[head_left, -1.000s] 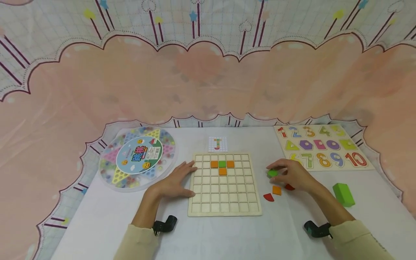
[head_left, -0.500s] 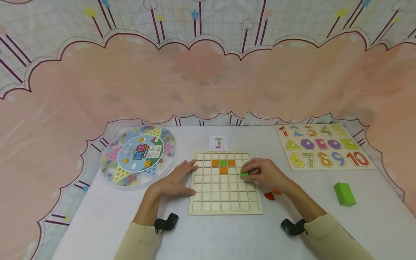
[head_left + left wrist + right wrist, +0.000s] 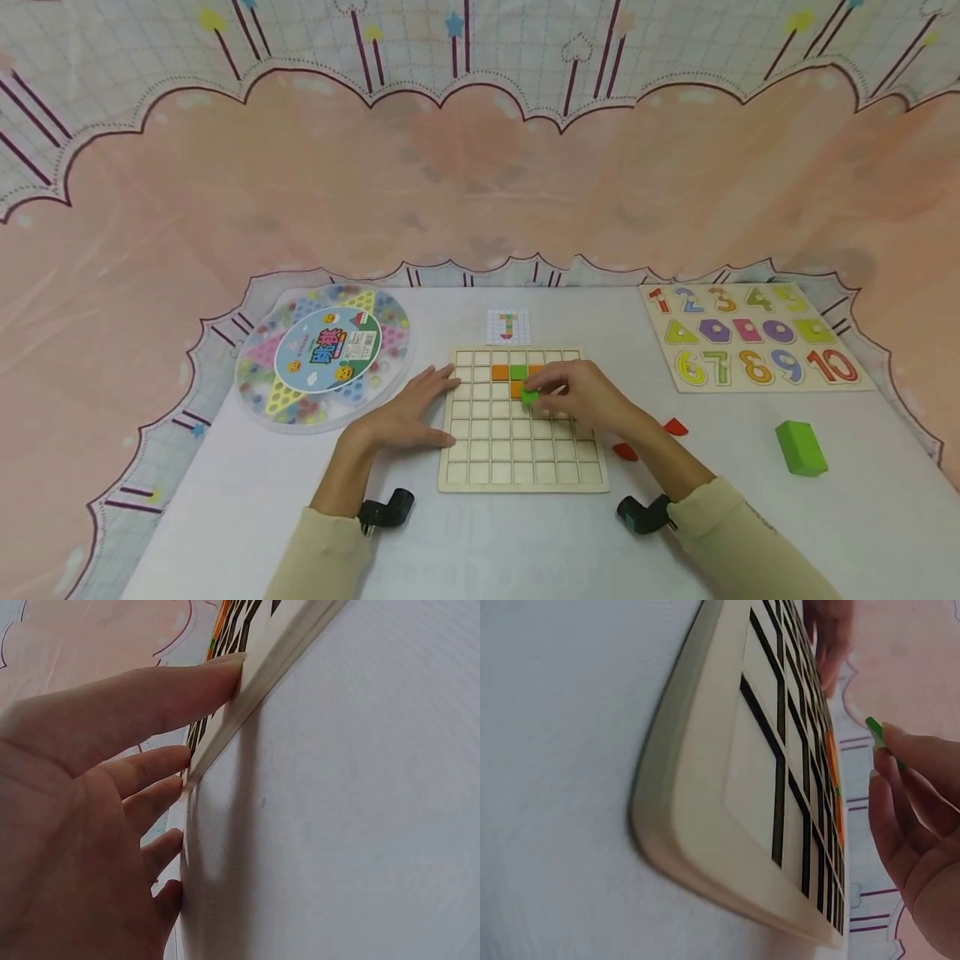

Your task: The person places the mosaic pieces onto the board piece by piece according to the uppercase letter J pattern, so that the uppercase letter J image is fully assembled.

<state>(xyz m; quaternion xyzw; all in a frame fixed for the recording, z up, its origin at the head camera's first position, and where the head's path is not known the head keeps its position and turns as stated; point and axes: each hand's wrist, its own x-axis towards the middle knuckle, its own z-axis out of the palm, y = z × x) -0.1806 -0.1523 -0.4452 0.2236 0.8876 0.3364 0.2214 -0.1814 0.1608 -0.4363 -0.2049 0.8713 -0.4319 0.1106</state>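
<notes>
- Lying on either side of the right forearm (image 3: 667, 454) are two red pieces (image 3: 625, 452).
- The left hand (image 3: 402, 417), fingers loosely spread, touches the left edge of the gridded board (image 3: 498, 452).
- The right hand (image 3: 588, 400) pinches a green piece (image 3: 530, 397) (between thumb and fingertips) above the board, near an orange tile (image 3: 515, 389).
- A patterned card (image 3: 508, 327) lies just beyond the board.

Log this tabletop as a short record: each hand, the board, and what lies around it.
Left hand: touches the left edge of the grid board
Right hand: pinches a green piece, held clear of the board
On board: three orange tiles, one green tile
Beyond board: small pattern card
Right of board: two red pieces, green block, number puzzle
Left of board: round game set
</notes>
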